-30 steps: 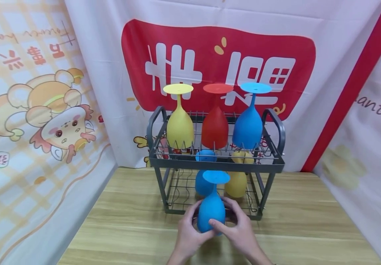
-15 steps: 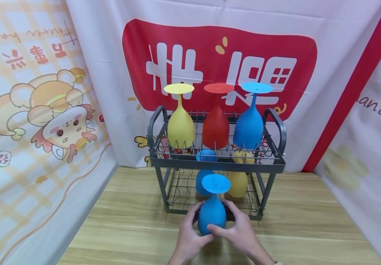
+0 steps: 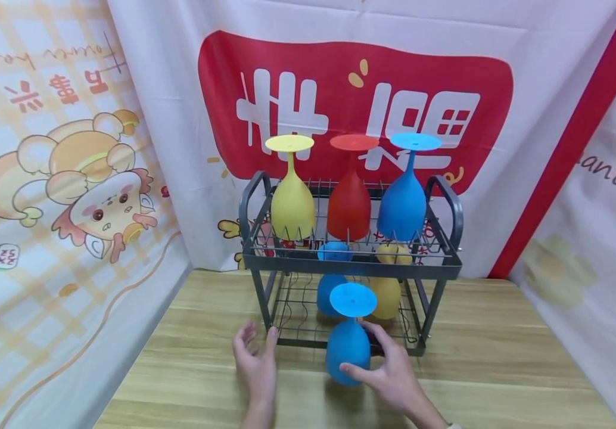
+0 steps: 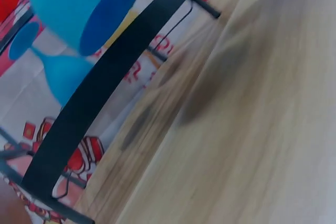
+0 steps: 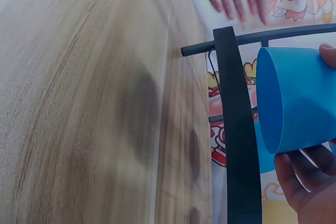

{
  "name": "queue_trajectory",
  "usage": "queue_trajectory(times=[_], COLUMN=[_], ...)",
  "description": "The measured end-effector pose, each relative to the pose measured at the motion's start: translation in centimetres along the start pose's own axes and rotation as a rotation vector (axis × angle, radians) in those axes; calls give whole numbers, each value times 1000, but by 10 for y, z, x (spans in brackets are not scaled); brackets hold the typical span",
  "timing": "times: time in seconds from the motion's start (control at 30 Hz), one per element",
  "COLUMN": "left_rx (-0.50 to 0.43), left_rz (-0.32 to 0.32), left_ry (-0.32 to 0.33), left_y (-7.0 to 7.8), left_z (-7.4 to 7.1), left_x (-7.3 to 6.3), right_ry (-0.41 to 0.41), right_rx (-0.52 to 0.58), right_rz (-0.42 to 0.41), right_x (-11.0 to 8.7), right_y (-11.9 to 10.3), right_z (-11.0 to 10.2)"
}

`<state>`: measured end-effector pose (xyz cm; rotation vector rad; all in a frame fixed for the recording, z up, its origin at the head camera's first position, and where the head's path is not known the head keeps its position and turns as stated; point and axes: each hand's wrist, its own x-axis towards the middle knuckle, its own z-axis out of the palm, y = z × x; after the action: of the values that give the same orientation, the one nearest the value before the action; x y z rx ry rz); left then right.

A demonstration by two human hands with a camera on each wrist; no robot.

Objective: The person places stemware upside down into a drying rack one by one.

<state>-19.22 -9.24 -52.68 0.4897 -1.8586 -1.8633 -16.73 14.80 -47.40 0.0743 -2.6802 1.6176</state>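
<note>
My right hand (image 3: 391,375) grips a blue plastic goblet (image 3: 347,353) around the bowl, thumb in front. The goblet is upside down, its round foot on top and its rim down, in front of the rack's lower tier. In the right wrist view the fingers (image 5: 294,182) curl under the bowl (image 5: 304,95) near its rim, which is clear of the table. My left hand (image 3: 257,369) is apart from the goblet, near the rack's front left corner, holding nothing. The left wrist view shows the blue bowl (image 4: 63,3) at upper left.
A dark two-tier rack (image 3: 351,268) stands behind the hands on a wooden table (image 3: 201,369). Inverted yellow (image 3: 292,205), red (image 3: 348,205) and blue (image 3: 401,205) goblets line its upper tier. Below stand a blue goblet (image 3: 330,295) and a yellow goblet (image 3: 385,299). Printed cloth (image 3: 152,149) hangs around.
My left hand has let go of the goblet and moved left, fingers loosening. The right hand keeps holding the goblet, which has shifted slightly to the right.
</note>
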Motion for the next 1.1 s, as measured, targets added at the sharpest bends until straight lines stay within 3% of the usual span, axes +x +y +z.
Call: queue_trajectory(times=[0.17, 0.27, 0.57, 0.83, 1.1], left_rx=[68, 82, 68, 72, 75], left_rz=[-100, -113, -130, -137, -138], left_ry=[-203, -264, -303, -298, -283], left_y=[-7, -12, -16, -20, -19], left_z=[0, 1, 1, -1, -3], left_x=[18, 25, 32, 33, 34], right_ry=[-10, -9, 18, 93, 143], right_rx=[21, 37, 59, 66, 30], right_rz=[-5, -31, -82, -162, -89], right_x=[2, 4, 24, 49, 67], right_y=[1, 0, -12, -25, -25], right_z=[2, 5, 26, 67, 101])
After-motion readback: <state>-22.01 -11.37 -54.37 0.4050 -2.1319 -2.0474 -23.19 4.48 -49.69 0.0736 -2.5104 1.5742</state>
